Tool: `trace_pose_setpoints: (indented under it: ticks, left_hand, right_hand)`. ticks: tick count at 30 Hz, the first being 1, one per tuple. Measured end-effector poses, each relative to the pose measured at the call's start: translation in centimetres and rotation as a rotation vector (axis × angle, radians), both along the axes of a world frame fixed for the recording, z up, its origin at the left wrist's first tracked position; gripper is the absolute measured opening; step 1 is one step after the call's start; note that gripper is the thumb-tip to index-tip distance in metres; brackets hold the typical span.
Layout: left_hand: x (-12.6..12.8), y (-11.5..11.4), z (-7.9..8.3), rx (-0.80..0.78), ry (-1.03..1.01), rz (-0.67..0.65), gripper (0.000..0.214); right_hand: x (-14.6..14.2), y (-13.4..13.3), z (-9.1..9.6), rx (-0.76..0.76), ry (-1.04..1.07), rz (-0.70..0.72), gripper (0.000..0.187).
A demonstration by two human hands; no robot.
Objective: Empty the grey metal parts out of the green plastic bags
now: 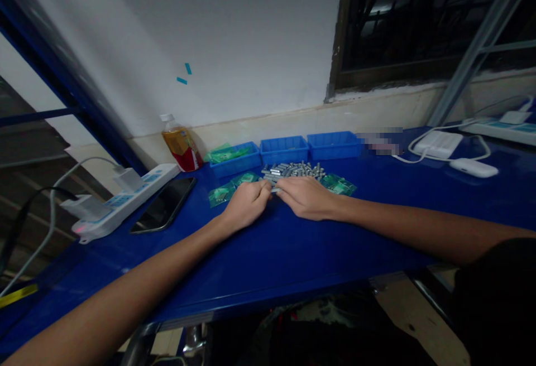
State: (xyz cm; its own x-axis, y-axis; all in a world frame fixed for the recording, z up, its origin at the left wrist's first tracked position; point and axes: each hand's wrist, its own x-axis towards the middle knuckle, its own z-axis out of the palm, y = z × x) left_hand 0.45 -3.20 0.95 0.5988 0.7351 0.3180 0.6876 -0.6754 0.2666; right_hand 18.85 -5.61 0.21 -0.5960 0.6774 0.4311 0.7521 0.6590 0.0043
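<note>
— Where are the metal pins point(293, 169)?

— In a loose grey heap on the blue counter point(293, 254), a little above the middle of the frame, just in front of three blue bins point(283, 149) that stand in a row along the wall.

— And the hands?

— Both meet at the near edge of the heap. The left hand point(247, 203) comes in from the lower left with its fingers clenched, tips bunched together. One pin shows right at those tips, though it is too small to tell whether it is actually gripped. The right hand point(307, 197) comes from the right and lies palm down, its fingers bent toward the left hand and touching it. I cannot tell if they grasp anything.

— What lies around them?

— Green packets point(228, 190) lie on the counter on either side of the heap, and more sit in the leftmost bin. Further left, near the wall, stands a bottle point(182, 148) of amber drink. A dark phone point(165, 205) lies flat beside a white power strip point(125, 198). At the upper right of the counter are white adapters point(438, 144) with cables.
</note>
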Motion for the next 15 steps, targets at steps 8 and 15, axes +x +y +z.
trace_pose_setpoints:
  ticks: [8, 15]
  left_hand:
    - [-0.66, -0.29, 0.32, 0.215, 0.08, -0.09, 0.023]
    - [-0.54, -0.34, 0.3, 0.297, 0.158, -0.097, 0.026]
  right_hand:
    - [0.32, 0.63, -0.19, -0.114, 0.075, -0.025, 0.031]
    - [0.34, 0.57, -0.04, -0.117, 0.092, -0.007, 0.033]
